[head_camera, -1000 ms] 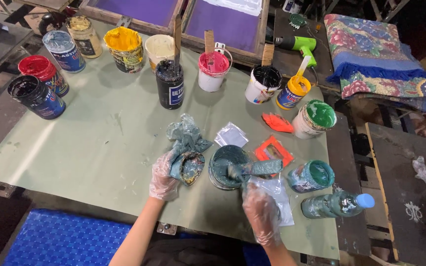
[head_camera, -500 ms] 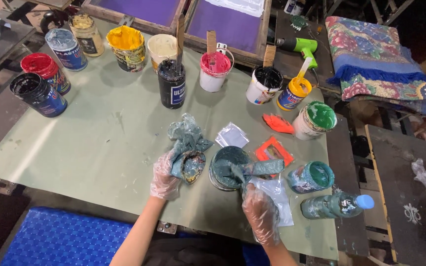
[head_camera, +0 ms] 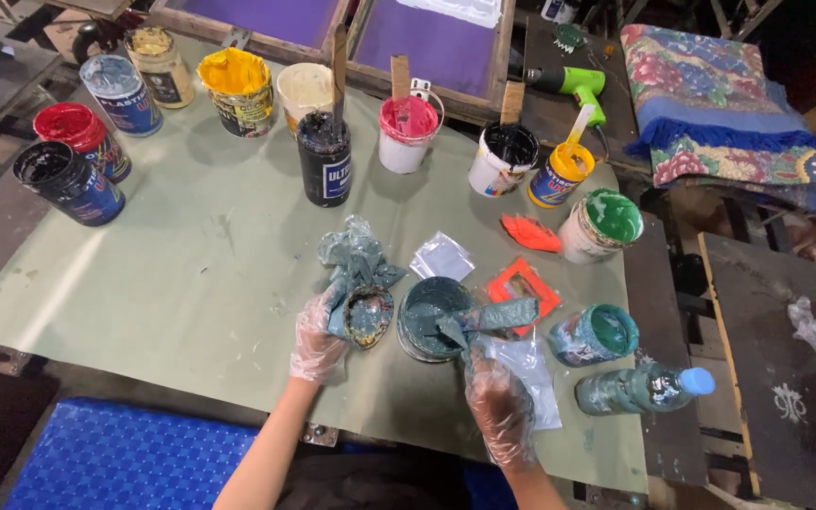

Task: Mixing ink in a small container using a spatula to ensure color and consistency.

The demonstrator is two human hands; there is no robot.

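Observation:
Both my hands wear thin clear plastic gloves. My left hand (head_camera: 318, 332) grips a small paint-smeared lid (head_camera: 368, 316) wrapped in a crumpled teal-stained rag (head_camera: 356, 260). My right hand (head_camera: 498, 411) holds the handle of a flat teal-coated scraper (head_camera: 493, 316) whose blade rests on the rim of an open jar of dark teal paint (head_camera: 430, 316). The jar stands on the green table (head_camera: 172, 274) between my two hands.
Many open paint jars line the far side: black (head_camera: 66, 181), red (head_camera: 80, 139), yellow (head_camera: 235, 90), pink (head_camera: 406, 132), green (head_camera: 602, 224). A teal jar (head_camera: 595, 334) and a stained bottle (head_camera: 644, 387) lie right. Orange scrapers (head_camera: 524, 283), a folded patterned blanket (head_camera: 724, 113).
My left hand has turned the rag-wrapped lid slightly and shifted a little toward the jar. My right hand and the scraper stay on the jar's rim.

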